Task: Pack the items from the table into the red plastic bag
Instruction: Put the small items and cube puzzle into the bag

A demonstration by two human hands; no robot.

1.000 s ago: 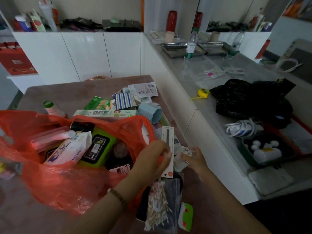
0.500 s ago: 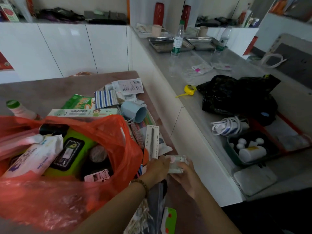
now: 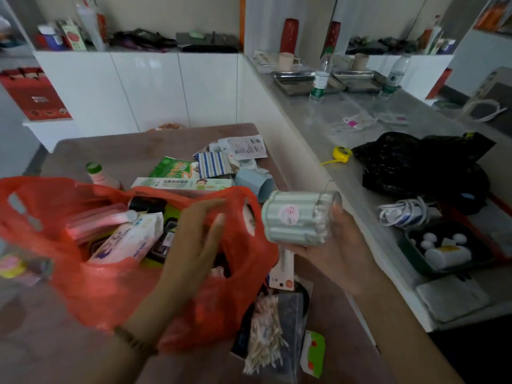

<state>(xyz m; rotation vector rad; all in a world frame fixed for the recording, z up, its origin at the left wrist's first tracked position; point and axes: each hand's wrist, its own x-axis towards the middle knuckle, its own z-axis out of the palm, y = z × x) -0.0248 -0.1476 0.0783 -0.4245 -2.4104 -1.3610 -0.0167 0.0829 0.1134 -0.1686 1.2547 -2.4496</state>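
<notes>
right hand (image 3: 336,253) has lifted the cotton swab tub (image 3: 300,217) off the surface since 0.5 s ago, fingers gripping it beside red bag (image 3: 110,278). left hand (image 3: 194,239) now open over bag's mouth; drop-in prob. next.

One red plastic bag (image 3: 110,284) is recorded on the table (image 3: 110,145), and one black plastic bag (image 3: 415,164) on the counter (image 3: 318,128). Two hands are counted: the left hand (image 3: 191,245) and the right hand (image 3: 340,256). One clear tub of cotton swabs (image 3: 299,217) is noted, and one flat packet of cotton swabs (image 3: 266,342) at the table's near edge. One wet-wipes pack (image 3: 127,239) is seen inside the red bag. One toothpaste box (image 3: 182,183), one blue cup (image 3: 256,184) and one green-capped bottle (image 3: 99,176) are listed. Two water bottles (image 3: 320,79) (image 3: 393,74) and two metal trays (image 3: 293,81) (image 3: 357,80) are counted at the counter's far end. One yellow tape measure (image 3: 342,154) is entered.
</notes>
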